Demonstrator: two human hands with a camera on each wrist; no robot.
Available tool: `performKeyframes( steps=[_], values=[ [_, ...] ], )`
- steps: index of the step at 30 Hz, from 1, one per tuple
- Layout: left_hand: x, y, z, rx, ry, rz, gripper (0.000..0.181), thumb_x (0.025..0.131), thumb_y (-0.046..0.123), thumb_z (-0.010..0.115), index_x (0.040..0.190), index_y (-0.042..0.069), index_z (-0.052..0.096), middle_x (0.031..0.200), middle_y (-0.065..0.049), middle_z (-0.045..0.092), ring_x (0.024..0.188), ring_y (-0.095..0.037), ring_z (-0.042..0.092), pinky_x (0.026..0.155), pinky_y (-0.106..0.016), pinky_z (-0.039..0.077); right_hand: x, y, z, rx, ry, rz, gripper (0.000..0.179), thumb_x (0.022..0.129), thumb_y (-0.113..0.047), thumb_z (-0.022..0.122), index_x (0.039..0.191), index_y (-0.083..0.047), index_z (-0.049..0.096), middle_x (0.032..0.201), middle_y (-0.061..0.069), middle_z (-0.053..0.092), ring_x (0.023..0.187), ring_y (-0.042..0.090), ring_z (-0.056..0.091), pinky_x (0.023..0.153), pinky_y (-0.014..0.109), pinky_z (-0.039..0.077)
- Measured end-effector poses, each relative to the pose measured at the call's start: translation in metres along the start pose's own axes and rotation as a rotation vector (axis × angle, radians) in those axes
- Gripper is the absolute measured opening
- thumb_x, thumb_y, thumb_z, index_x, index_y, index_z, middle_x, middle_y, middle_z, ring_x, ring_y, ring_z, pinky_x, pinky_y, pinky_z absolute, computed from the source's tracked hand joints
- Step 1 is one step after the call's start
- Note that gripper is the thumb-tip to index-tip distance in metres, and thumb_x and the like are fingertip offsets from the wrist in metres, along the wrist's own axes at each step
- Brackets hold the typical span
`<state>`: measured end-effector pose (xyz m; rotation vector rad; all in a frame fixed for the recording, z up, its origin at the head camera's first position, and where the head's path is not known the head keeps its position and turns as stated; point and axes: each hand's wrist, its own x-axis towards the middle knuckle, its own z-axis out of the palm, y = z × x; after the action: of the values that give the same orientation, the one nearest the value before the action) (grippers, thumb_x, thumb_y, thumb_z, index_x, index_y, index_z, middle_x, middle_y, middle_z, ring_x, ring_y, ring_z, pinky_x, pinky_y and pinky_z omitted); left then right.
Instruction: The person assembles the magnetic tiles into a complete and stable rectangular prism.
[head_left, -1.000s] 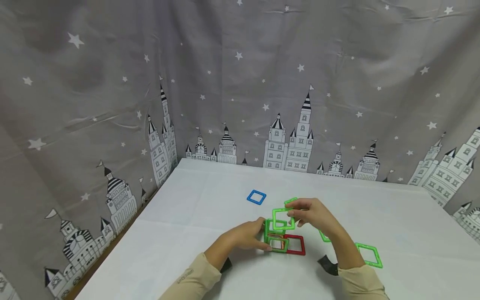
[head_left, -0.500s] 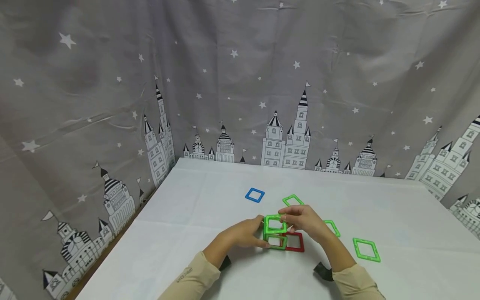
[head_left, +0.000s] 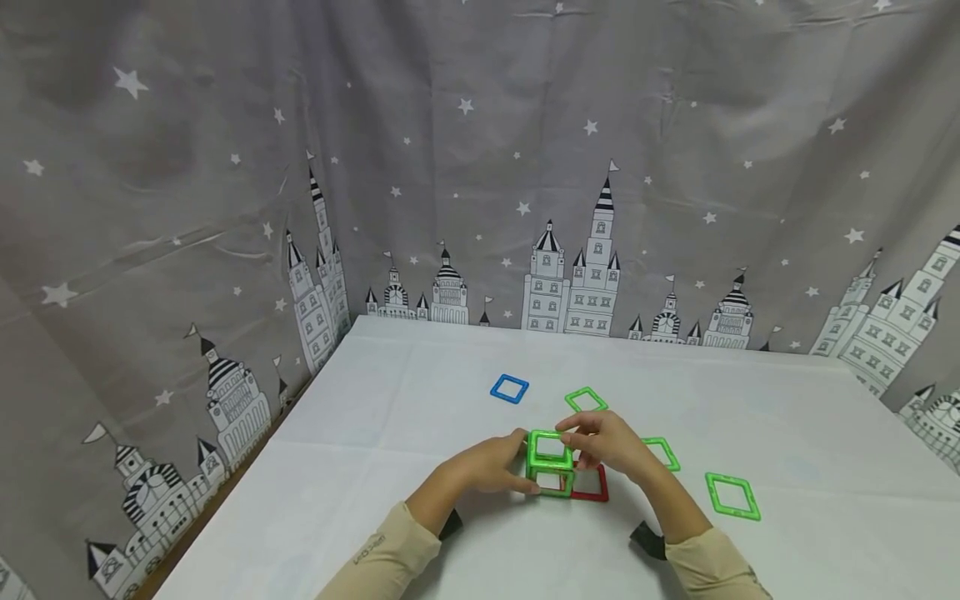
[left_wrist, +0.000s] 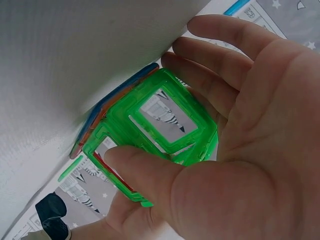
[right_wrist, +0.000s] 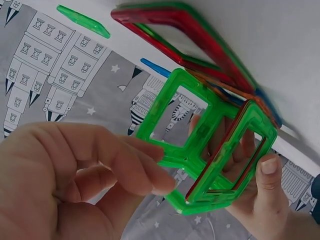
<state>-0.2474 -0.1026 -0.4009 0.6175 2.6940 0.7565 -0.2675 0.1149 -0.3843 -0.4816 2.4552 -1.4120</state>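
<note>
Nearest, two beige sleeves (head_left: 386, 550) enter at the lower edge of the head view and are cut off there; printing on the left one is too small to read. A black band (head_left: 649, 542) shows below each wrist.

The left hand (head_left: 487, 467) holds a green box (left_wrist: 127, 117), standing on the bench (head_left: 375, 442), between thumb and fingers. The right hand (head_left: 611, 446) has bent fingers pinching the right edge of the box's top square (head_left: 550, 461); the thumb's exact contact is masked.

The box is made of square frames with rounded corners, glossy and see-through like plastic. From the head it reads as green; both wrist views add orange and blue edges at its base and thin red edges at the near side. How these layers join cannot be made out. A red square (head_left: 591, 497) lies against the box's right side; only the right wrist view shows a green rim along it.

Three loose green squares lie to the right and beyond: one well apart (head_left: 738, 515), one partly covered by the right forearm (head_left: 671, 454), one behind the right hand (head_left: 597, 397). A blue square (head_left: 523, 392) lies beyond the box.

Farthest, a creased grey curtain (head_left: 450, 158) carries white stars and line-drawn castles (head_left: 597, 250), some cut by the frame.
</note>
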Motion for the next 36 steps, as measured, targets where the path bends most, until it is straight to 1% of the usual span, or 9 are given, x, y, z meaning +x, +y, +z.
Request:
performKeyframes(
  steps=[5, 12, 17, 18, 22, 26, 29, 33, 36],
  values=[
    [0.001, -0.004, -0.004, 0.005, 0.009, -0.013, 0.075, 0.078, 0.039, 0.075, 0.134, 0.006, 0.039, 0.134, -0.012, 0.055, 0.126, -0.026, 0.051, 0.108, -0.043, 0.040, 0.005, -0.004, 0.001, -0.050, -0.011, -0.025, 0.027, 0.091, -0.019, 0.062, 0.113, -0.004, 0.065, 0.082, 0.008, 0.065, 0.057, 0.012, 0.057, 0.056, 0.029, 0.052],
    [0.001, -0.007, -0.013, 0.016, 0.017, -0.025, 0.072, 0.079, 0.040, 0.075, 0.133, 0.007, 0.040, 0.132, -0.010, 0.056, 0.124, -0.024, 0.053, 0.107, -0.042, 0.041, 0.015, -0.008, -0.003, -0.089, -0.029, -0.066, 0.028, 0.091, -0.021, 0.061, 0.115, -0.005, 0.064, 0.085, 0.008, 0.064, 0.053, 0.013, 0.054, 0.053, 0.030, 0.049],
    [0.001, -0.007, -0.017, 0.027, 0.012, -0.013, 0.067, 0.079, 0.038, 0.076, 0.128, 0.008, 0.042, 0.120, -0.007, 0.061, 0.109, -0.018, 0.057, 0.099, -0.037, 0.046, 0.028, -0.005, -0.011, -0.118, -0.024, -0.065, 0.031, 0.093, -0.020, 0.058, 0.119, -0.003, 0.062, 0.081, 0.013, 0.063, 0.049, 0.013, 0.047, 0.051, 0.029, 0.043],
    [0.002, -0.006, -0.017, 0.028, 0.008, -0.015, 0.067, 0.078, 0.038, 0.076, 0.128, 0.008, 0.042, 0.120, -0.007, 0.061, 0.109, -0.018, 0.057, 0.099, -0.036, 0.046, 0.032, -0.004, -0.013, -0.131, -0.022, -0.063, 0.031, 0.093, -0.019, 0.058, 0.119, -0.003, 0.062, 0.080, 0.013, 0.063, 0.049, 0.013, 0.046, 0.052, 0.028, 0.043],
    [0.000, -0.004, -0.014, 0.026, -0.007, -0.041, 0.076, 0.078, 0.042, 0.075, 0.134, 0.006, 0.040, 0.132, -0.010, 0.056, 0.125, -0.023, 0.053, 0.107, -0.038, 0.041, 0.059, 0.000, -0.019, -0.223, 0.006, -0.057, 0.029, 0.092, -0.016, 0.059, 0.117, -0.003, 0.063, 0.081, 0.011, 0.064, 0.053, 0.015, 0.049, 0.053, 0.026, 0.043],
    [-0.006, -0.006, -0.011, 0.022, -0.015, -0.077, 0.077, 0.077, 0.042, 0.076, 0.135, 0.007, 0.040, 0.134, -0.009, 0.056, 0.126, -0.022, 0.052, 0.107, -0.039, 0.041, 0.093, 0.003, -0.014, -0.426, 0.025, -0.117, 0.024, 0.090, -0.014, 0.061, 0.112, -0.003, 0.067, 0.089, 0.012, 0.066, 0.070, 0.018, 0.056, 0.061, 0.031, 0.049],
    [-0.011, -0.007, -0.007, 0.009, -0.029, -0.077, 0.076, 0.076, 0.041, 0.077, 0.134, 0.008, 0.041, 0.131, -0.006, 0.057, 0.121, -0.017, 0.054, 0.105, -0.037, 0.043, 0.113, 0.006, -0.004, -0.578, 0.019, -0.135, 0.027, 0.089, -0.019, 0.064, 0.113, -0.006, 0.066, 0.105, 0.013, 0.065, 0.094, 0.024, 0.060, 0.082, 0.041, 0.052],
    [-0.014, -0.005, -0.004, -0.005, -0.037, -0.045, 0.072, 0.077, 0.041, 0.077, 0.132, 0.009, 0.043, 0.126, -0.003, 0.059, 0.114, -0.011, 0.055, 0.101, -0.033, 0.046, 0.133, 0.010, 0.013, -0.683, 0.001, -0.123, 0.049, 0.086, -0.034, 0.068, 0.126, -0.009, 0.059, 0.128, 0.017, 0.056, 0.121, 0.035, 0.051, 0.102, 0.052, 0.042],
    [-0.014, -0.003, -0.005, -0.003, -0.024, -0.032, 0.070, 0.076, 0.039, 0.077, 0.130, 0.010, 0.043, 0.122, -0.001, 0.060, 0.111, -0.008, 0.056, 0.098, -0.030, 0.047, 0.145, 0.009, 0.024, -0.717, -0.021, -0.119, 0.067, 0.081, -0.043, 0.071, 0.134, -0.008, 0.051, 0.136, 0.018, 0.052, 0.129, 0.037, 0.046, 0.107, 0.055, 0.036]
  ],
)
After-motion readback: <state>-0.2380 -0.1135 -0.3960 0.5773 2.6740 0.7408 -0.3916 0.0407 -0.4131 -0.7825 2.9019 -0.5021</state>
